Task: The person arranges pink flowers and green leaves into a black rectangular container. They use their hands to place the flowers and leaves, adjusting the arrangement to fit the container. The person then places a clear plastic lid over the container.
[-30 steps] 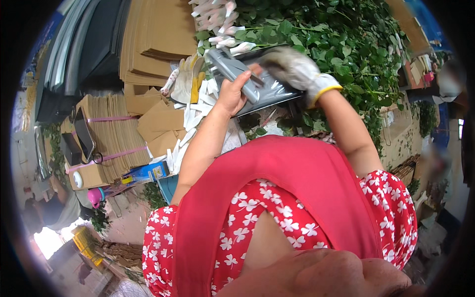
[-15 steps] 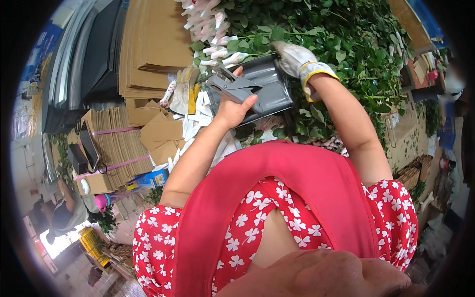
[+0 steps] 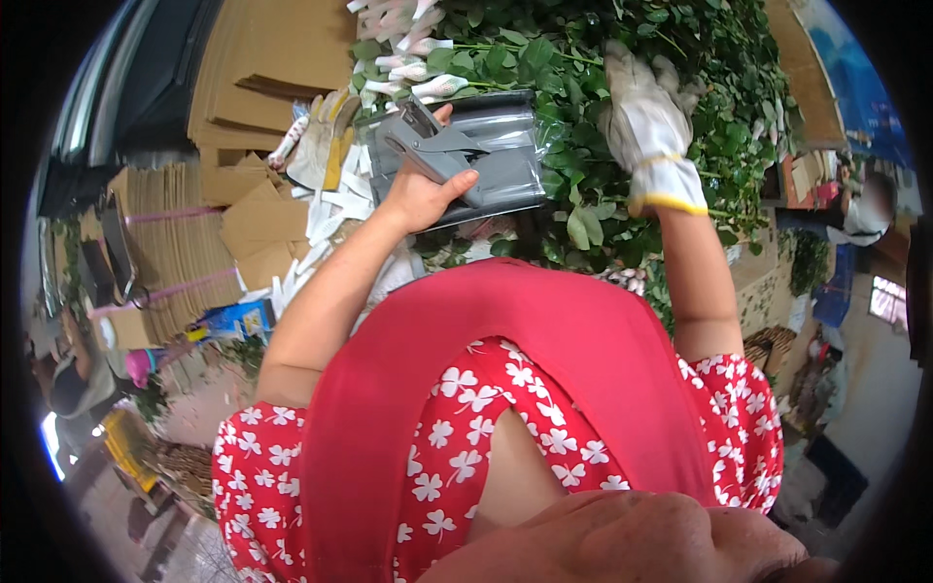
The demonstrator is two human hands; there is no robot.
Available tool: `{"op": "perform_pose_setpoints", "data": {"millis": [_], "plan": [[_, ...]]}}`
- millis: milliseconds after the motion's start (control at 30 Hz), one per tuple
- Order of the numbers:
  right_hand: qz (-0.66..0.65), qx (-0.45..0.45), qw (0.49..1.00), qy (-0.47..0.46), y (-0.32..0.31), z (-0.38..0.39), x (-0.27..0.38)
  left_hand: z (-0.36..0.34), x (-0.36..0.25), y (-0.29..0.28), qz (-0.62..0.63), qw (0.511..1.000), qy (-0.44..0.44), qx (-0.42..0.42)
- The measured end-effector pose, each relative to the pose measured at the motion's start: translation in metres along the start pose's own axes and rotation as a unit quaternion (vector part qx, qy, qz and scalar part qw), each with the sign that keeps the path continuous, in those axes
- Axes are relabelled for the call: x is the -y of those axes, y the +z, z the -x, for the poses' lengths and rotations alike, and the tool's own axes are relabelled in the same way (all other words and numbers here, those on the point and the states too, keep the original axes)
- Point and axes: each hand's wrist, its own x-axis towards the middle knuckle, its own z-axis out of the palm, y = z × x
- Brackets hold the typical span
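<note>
My bare left hand (image 3: pixel 425 197) is closed around a grey plier stapler (image 3: pixel 442 154), its jaws pointing up and away. Under the stapler lies a dark grey sheet with a shiny clear plastic layer (image 3: pixel 513 136); whether my fingers also grip it is hidden. My right hand (image 3: pixel 649 121), in a white glove with a yellow cuff edge, reaches over leafy green stems (image 3: pixel 583 146). Its fingers are stretched out and somewhat apart, the tips partly among the leaves. Beyond the sheet, flower heads in white and pink sleeves (image 3: pixel 437 87) sit at the left end of the stems.
Left of my left hand lie a loose work glove (image 3: pixel 316 146) and white paper strips (image 3: pixel 342 202). Stacked brown cardboard (image 3: pixel 277 44) and banded cardboard pieces (image 3: pixel 175 238) stand farther left. At the far right another person (image 3: pixel 865 214) is visible.
My gloved right hand has left the edge of the dark sheet and moved right over the stems, fingers extending. My left hand still holds the stapler; the whole view has shifted slightly.
</note>
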Motion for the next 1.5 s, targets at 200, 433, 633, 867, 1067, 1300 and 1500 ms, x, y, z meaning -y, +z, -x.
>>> {"op": "perform_pose_setpoints", "data": {"millis": [200,433,633,867,1067,1300,1500], "plan": [[-0.348,0.03,0.925,-0.148,-0.014,0.022,0.111,-0.011,-0.026,-0.018,-0.115,0.964,-0.144,0.189],[-0.279,0.076,0.942,-0.172,-0.071,0.014,0.001,-0.02,-0.021,0.005,-0.495,0.841,0.156,0.152],[-0.031,0.293,0.939,-0.176,-0.041,0.005,-0.017,-0.021,-0.019,0.006,-0.476,0.854,0.143,0.151],[-0.242,0.341,0.867,-0.27,-0.009,-0.001,-0.04,-0.018,-0.016,0.005,-0.465,0.864,0.138,0.136],[-0.255,0.327,0.865,-0.281,0.0,0.0,-0.044,-0.019,-0.018,0.003,-0.462,0.867,0.129,0.136],[-0.158,0.343,0.895,-0.238,-0.004,0.004,-0.03,-0.018,-0.014,0.005,-0.481,0.854,0.146,0.13],[-0.173,0.29,0.908,-0.247,-0.006,-0.001,-0.028,-0.017,-0.013,0.005,-0.452,0.868,0.176,0.111]]}}
